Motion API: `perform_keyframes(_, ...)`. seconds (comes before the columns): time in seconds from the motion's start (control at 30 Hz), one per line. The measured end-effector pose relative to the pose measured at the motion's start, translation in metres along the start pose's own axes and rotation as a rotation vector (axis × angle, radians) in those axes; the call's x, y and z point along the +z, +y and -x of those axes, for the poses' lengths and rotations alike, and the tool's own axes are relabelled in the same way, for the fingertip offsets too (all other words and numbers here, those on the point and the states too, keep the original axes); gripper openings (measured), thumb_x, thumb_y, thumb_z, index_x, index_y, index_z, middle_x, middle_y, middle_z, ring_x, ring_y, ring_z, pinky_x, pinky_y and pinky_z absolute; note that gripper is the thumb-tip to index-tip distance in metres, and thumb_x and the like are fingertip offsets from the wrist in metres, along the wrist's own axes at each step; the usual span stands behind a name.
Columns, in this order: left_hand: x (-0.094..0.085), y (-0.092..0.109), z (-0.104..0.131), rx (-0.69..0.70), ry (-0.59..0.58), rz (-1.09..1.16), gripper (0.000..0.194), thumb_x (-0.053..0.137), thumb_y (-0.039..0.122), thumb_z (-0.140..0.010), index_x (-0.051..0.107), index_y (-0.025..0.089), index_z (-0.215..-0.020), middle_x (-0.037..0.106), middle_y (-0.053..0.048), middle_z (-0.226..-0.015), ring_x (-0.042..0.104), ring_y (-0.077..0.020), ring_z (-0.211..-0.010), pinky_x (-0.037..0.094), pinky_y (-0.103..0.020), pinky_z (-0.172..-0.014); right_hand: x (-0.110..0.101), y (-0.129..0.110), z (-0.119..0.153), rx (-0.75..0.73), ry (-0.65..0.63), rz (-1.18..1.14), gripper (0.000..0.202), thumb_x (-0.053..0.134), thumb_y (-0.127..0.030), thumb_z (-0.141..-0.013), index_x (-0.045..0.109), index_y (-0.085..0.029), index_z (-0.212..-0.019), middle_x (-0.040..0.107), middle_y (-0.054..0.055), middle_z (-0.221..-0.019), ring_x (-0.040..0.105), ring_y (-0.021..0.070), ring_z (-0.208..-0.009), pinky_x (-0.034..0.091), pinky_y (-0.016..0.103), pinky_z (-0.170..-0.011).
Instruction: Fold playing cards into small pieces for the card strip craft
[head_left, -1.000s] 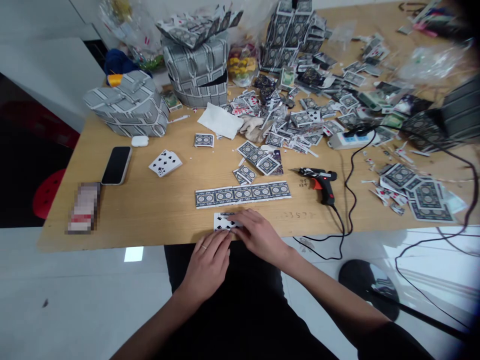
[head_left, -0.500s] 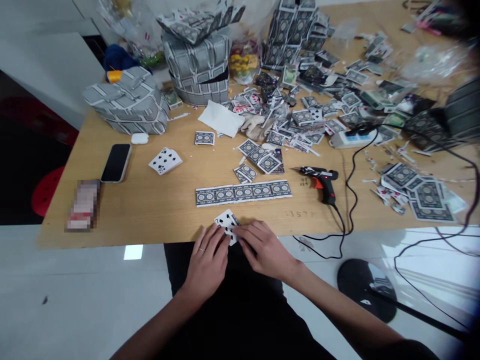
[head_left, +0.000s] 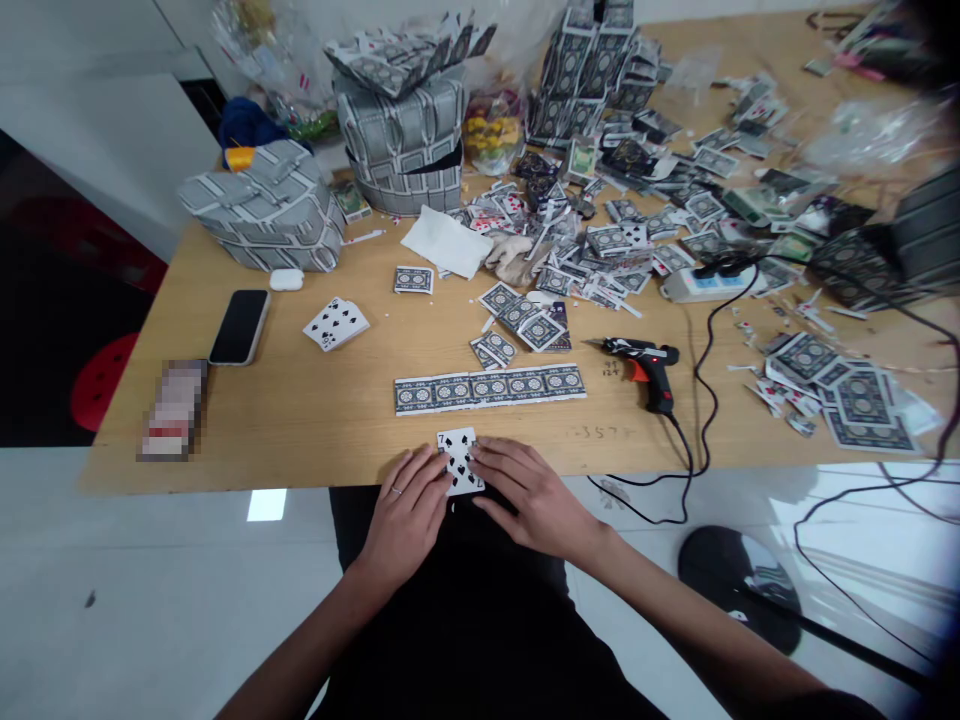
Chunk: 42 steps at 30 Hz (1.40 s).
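A seven of spades card point(head_left: 460, 462) lies face up at the table's front edge, between my two hands. My left hand point(head_left: 407, 510) has its fingertips on the card's left side, and my right hand point(head_left: 529, 490) touches its right side. Both hands hold the card by its edges. Just beyond it lies a long strip of joined patterned cards point(head_left: 490, 388). Several small patterned pieces point(head_left: 493, 349) rest behind the strip. To the left is a stack of face-up cards point(head_left: 335, 324).
A glue gun point(head_left: 645, 366) with a black cable lies right of the strip. A phone point(head_left: 240, 327) and an earbud case point(head_left: 286, 280) are at the left. Woven card baskets point(head_left: 405, 135), a power strip point(head_left: 709, 284) and heaped card scraps fill the back.
The seven of spades has turned from a slanted position to nearly straight between my hands. My left hand has shifted slightly, and the whole view has moved a little.
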<state>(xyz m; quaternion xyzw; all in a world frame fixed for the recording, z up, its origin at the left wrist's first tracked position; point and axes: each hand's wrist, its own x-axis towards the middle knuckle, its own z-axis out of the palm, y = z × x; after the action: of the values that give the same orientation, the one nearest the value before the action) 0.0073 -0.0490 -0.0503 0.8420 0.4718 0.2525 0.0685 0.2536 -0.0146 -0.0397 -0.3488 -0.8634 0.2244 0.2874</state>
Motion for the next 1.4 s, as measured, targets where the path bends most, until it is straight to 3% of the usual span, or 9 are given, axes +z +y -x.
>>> perform_keyframes(0.27, 0.003, 0.006, -0.002, -0.026, 0.049, 0.028, 0.021, 0.068, 0.017, -0.1, 0.072, 0.02, -0.12, 0.076, -0.011, -0.137, 0.069, -0.0284, -0.136, 0.055, -0.052, -0.118, 0.003, -0.002, 0.004, 0.012, -0.03, 0.025, 0.045, 0.065, -0.021, -0.106, 0.061, -0.018, -0.151, 0.067, 0.017, -0.151, 0.056, 0.0341, -0.15, 0.057, 0.061, -0.118)
perform_keyframes(0.6, 0.002, 0.008, -0.009, -0.034, 0.068, 0.035, 0.014, 0.072, 0.023, -0.1, 0.072, 0.019, -0.114, 0.079, -0.01, -0.13, 0.071, -0.0279, -0.131, 0.056, -0.052, -0.117, 0.007, -0.001, 0.003, 0.001, -0.012, 0.028, 0.04, 0.066, -0.017, -0.105, 0.065, -0.014, -0.145, 0.07, 0.018, -0.147, 0.057, 0.0343, -0.149, 0.059, 0.058, -0.117)
perform_keyframes(1.03, 0.001, 0.008, -0.009, -0.056, 0.047, 0.033, 0.013, 0.069, 0.021, -0.102, 0.074, 0.022, -0.114, 0.079, -0.009, -0.13, 0.072, -0.0283, -0.13, 0.058, -0.053, -0.114, 0.002, -0.002, -0.001, 0.025, -0.023, -0.02, 0.039, 0.069, -0.022, -0.104, 0.066, -0.019, -0.143, 0.071, 0.017, -0.143, 0.06, 0.0348, -0.146, 0.06, 0.06, -0.115)
perform_keyframes(1.23, 0.001, 0.008, -0.009, -0.053, 0.044, 0.033, 0.013, 0.067, 0.017, -0.102, 0.073, 0.021, -0.113, 0.078, -0.009, -0.131, 0.071, -0.0275, -0.13, 0.058, -0.052, -0.115, -0.003, -0.003, -0.006, 0.058, -0.041, -0.007, 0.03, 0.064, -0.021, -0.106, 0.069, -0.017, -0.136, 0.055, 0.02, -0.162, 0.048, 0.0363, -0.156, 0.054, 0.061, -0.121)
perform_keyframes(1.4, 0.003, 0.007, -0.007, -0.06, 0.044, 0.041, 0.012, 0.069, 0.018, -0.1, 0.074, 0.02, -0.111, 0.078, -0.01, -0.132, 0.07, -0.028, -0.131, 0.057, -0.052, -0.116, -0.003, -0.001, -0.013, 0.054, -0.052, -0.02, 0.024, 0.057, -0.013, -0.107, 0.073, -0.017, -0.124, 0.057, 0.019, -0.16, 0.045, 0.0348, -0.158, 0.054, 0.06, -0.121)
